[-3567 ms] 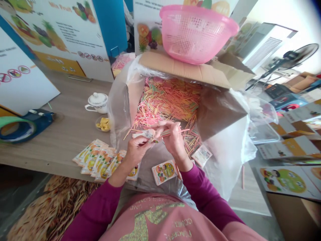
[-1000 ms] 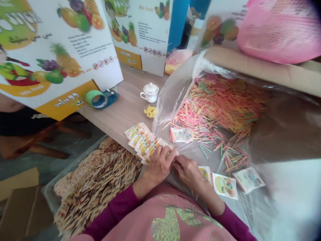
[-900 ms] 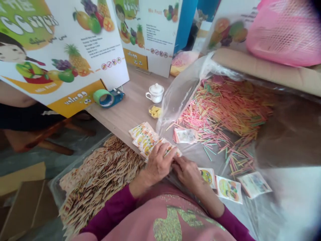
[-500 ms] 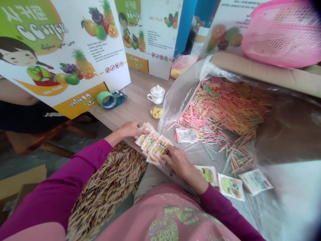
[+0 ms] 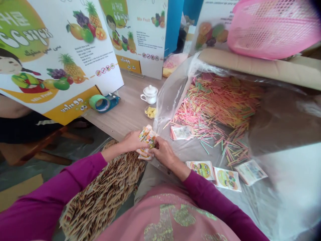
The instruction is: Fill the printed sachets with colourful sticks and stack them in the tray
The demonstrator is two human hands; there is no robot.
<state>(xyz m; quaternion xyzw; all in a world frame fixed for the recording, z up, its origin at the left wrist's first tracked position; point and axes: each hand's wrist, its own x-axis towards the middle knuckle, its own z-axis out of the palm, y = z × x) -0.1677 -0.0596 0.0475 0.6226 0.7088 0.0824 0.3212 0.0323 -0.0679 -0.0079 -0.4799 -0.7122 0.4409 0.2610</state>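
Packets have bunched up since the last frame: our left hand (image 5: 132,141) and right hand (image 5: 164,154) pinch the packet stack (image 5: 147,142) from both sides, at the edge of the wooden table (image 5: 130,115). Behind sit a tape dispenser (image 5: 100,102), a lidded cup (image 5: 149,94) and fruit display boards (image 5: 62,57). To the right, coloured sticks (image 5: 215,103) lie on plastic sheet (image 5: 175,97), below a pink basket (image 5: 273,28).
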